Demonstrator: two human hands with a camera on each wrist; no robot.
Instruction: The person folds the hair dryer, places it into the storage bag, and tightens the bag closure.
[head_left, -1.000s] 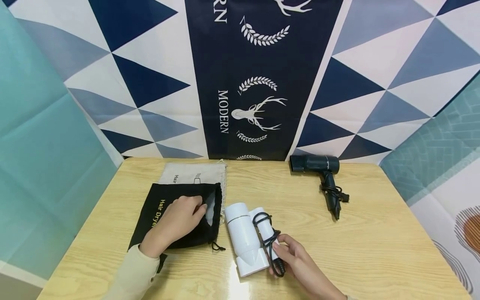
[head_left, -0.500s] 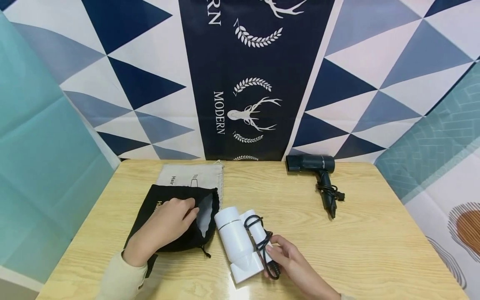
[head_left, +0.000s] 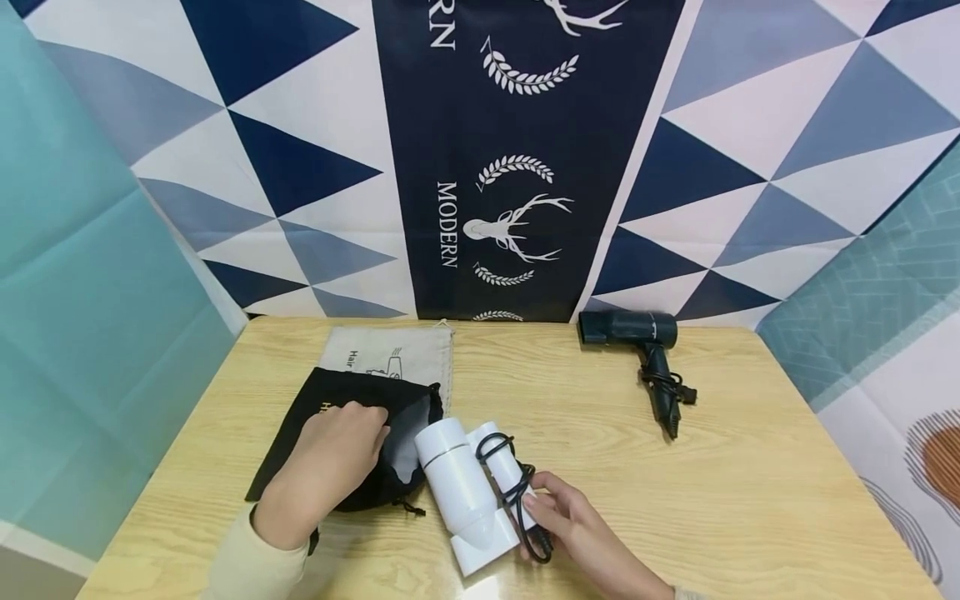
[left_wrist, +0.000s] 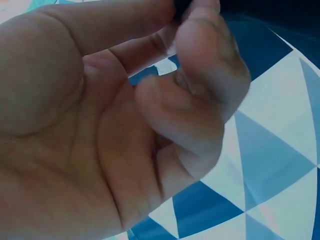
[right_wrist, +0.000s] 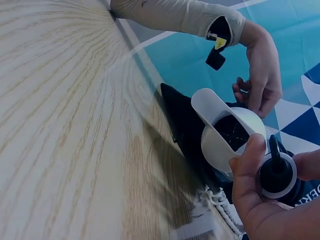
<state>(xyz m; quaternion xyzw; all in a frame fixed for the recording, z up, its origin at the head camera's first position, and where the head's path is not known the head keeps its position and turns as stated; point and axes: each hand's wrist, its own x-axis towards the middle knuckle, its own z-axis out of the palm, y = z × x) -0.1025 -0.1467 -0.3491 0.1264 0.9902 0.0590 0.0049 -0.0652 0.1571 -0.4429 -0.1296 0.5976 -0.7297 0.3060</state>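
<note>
The white hair dryer (head_left: 456, 487), toward the near edge of the worktop (head_left: 735, 517), has shifted left until its barrel sits at the mouth of the black pouch (head_left: 356, 388), seemingly ready for bagging; the right hand (head_left: 567, 514) grips its folded handle (head_left: 504, 468), the left hand (head_left: 330, 460) pinches the pouch's rim

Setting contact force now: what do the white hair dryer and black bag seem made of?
White hair dryer: probably hard plastic, glossy, judging by its smooth, even sheen. Black bag: likely soft cloth, matte, judging by its slack drawstring mouth; exact fibre unclear.
</note>
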